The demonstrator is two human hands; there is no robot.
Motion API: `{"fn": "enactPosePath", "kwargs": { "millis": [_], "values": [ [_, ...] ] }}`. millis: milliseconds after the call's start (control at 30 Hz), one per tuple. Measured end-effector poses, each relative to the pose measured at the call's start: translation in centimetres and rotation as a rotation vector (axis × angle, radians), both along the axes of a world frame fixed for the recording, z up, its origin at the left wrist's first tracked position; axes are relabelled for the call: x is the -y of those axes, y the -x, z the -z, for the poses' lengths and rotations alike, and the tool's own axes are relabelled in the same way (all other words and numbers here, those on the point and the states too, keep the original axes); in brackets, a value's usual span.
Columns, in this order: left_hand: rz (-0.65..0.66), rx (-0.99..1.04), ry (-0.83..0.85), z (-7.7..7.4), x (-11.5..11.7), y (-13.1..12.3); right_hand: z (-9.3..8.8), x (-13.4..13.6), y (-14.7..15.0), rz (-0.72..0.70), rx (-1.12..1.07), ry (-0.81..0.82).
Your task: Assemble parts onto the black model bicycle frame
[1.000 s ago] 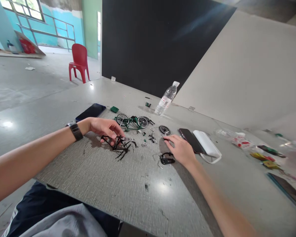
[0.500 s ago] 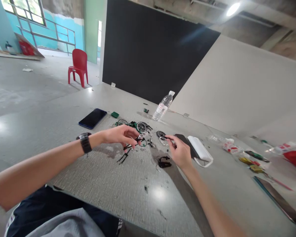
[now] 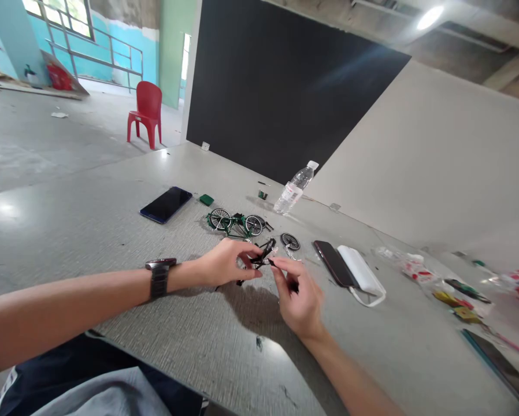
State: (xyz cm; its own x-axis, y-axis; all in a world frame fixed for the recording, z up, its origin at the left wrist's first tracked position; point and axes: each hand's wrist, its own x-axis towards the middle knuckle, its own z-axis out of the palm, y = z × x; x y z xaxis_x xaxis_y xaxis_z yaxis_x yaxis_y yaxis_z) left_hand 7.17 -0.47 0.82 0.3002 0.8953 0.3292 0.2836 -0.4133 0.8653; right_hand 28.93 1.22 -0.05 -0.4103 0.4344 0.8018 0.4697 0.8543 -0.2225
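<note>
black bike frame (image 3: 263, 254) pinched above the table (image 3: 225, 341) by left hand (image 3: 227, 267) and right hand (image 3: 297, 294).

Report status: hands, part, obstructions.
Left hand and right hand both pinch black bike frame above table. Green model bike and loose wheel lie beyond, apart.

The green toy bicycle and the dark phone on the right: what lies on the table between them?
In the head view, a loose black wheel lies between the green toy bicycle and the dark phone, with a few tiny parts beside it.
</note>
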Motion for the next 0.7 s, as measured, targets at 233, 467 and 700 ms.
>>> {"fn": "enactPosePath", "kwargs": {
  "millis": [233, 467, 700],
  "values": [
    [0.135, 0.016, 0.123, 0.3, 0.6, -0.3, 0.7, -0.4, -0.6, -0.052, 0.034, 0.030],
    [0.198, 0.030, 0.200, 0.6, 0.3, 0.0, 1.2, -0.6, -0.4, -0.137, 0.068, 0.092],
    [0.206, 0.046, 0.229, 0.8, 0.1, 0.0, 1.3, -0.6, -0.5, -0.135, 0.074, 0.097]
  ]
}}
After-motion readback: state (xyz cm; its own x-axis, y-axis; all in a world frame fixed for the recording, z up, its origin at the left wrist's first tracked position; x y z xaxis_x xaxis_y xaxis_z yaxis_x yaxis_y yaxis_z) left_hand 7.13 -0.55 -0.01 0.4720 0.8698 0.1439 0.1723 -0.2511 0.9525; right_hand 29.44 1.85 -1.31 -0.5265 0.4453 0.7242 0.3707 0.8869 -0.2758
